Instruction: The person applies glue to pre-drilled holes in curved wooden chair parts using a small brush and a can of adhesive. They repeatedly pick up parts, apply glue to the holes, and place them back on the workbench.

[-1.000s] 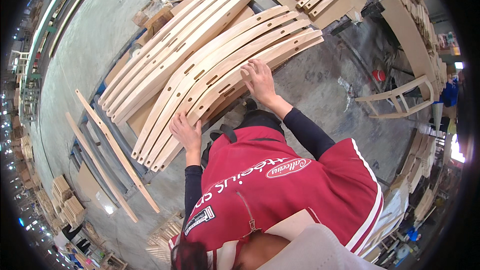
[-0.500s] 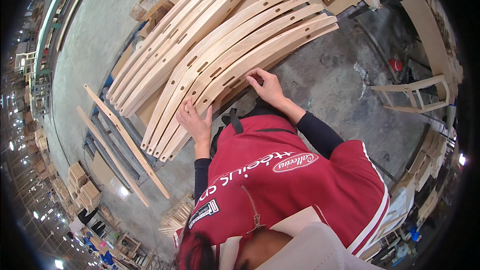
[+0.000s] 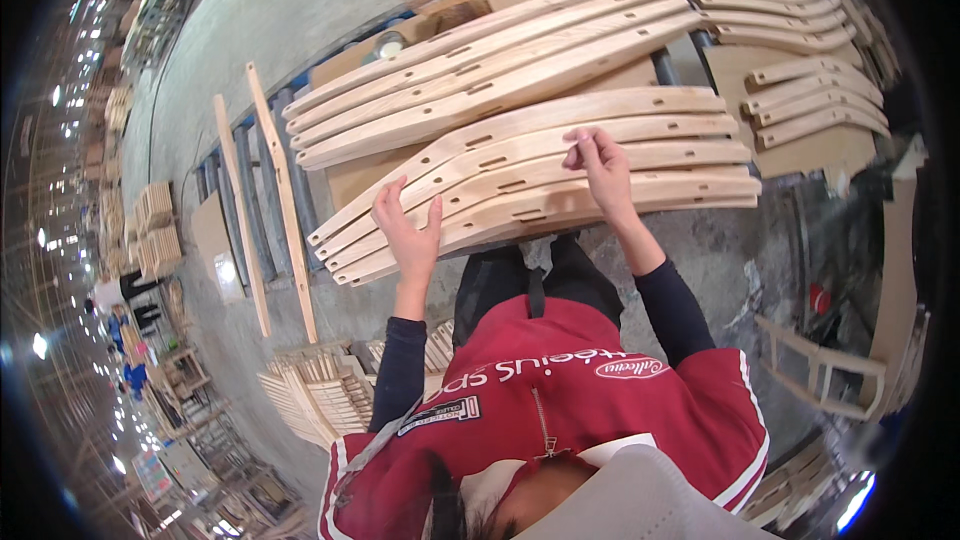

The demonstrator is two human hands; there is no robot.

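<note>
Several curved, slotted wooden slats lie side by side in front of me; I call the front group the near slats (image 3: 560,145). Over their left part is my left hand (image 3: 408,228), fingers spread, thumb apart, at the slats' surface; whether it presses on them I cannot tell. My right hand (image 3: 606,172) is above the middle of the same group, fingers curled in and pressed together. Anything between those fingertips is hidden or too small to name. Behind lies a second group, the far slats (image 3: 490,65), with similar holes and slots.
A roller conveyor (image 3: 665,65) with cardboard sheets carries the slats. Two long wooden pieces (image 3: 283,190) lie across its left end. Shorter curved parts (image 3: 820,100) rest on cardboard at the right. A wooden frame (image 3: 825,365) stands on the floor at right; stacked wood pieces (image 3: 310,395) are at lower left.
The view has turned, so the slats now lie more level. My right hand has moved from the near edge to farther in over the near slats, its fingers more tightly curled. My left hand stays over their left part.
</note>
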